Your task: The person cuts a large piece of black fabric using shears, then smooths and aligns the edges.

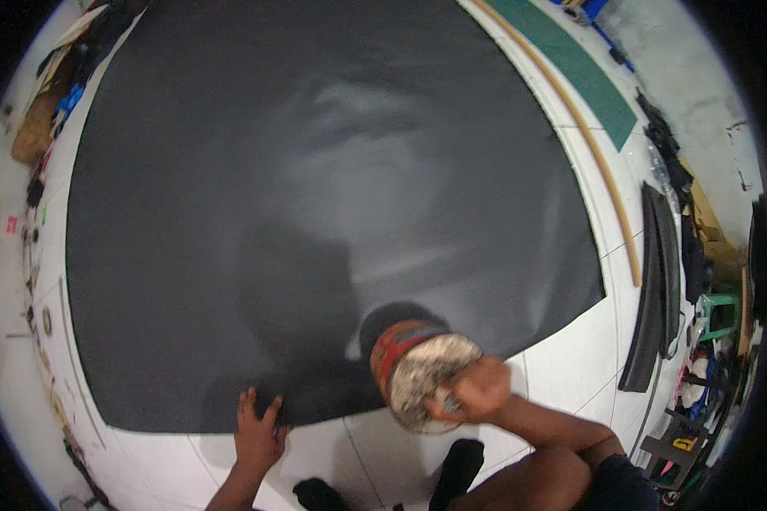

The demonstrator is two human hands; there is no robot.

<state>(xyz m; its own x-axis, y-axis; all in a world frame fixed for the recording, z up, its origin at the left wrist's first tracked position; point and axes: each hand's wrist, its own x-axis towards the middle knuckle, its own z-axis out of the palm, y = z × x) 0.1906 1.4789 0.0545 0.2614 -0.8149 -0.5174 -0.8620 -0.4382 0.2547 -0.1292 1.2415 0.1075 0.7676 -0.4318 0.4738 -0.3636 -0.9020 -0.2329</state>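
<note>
A large dark grey sheet with a smooth, slightly shiny surface lies spread over the floor in front of me. My left hand is at its near edge, fingers spread and touching the sheet, holding nothing. Over the same edge, further right, is a round can with red and brown sides and a crusted, stained top. My right hand is closed at that top; the exact grip is hidden under the fingers. Whether the can rests on the sheet or is lifted I cannot tell.
White tiles border the sheet. To the right lie a long wooden strip, a green sheet and dark rolled pieces. A green stool and clutter line the right wall. My feet in dark socks are close to the near edge.
</note>
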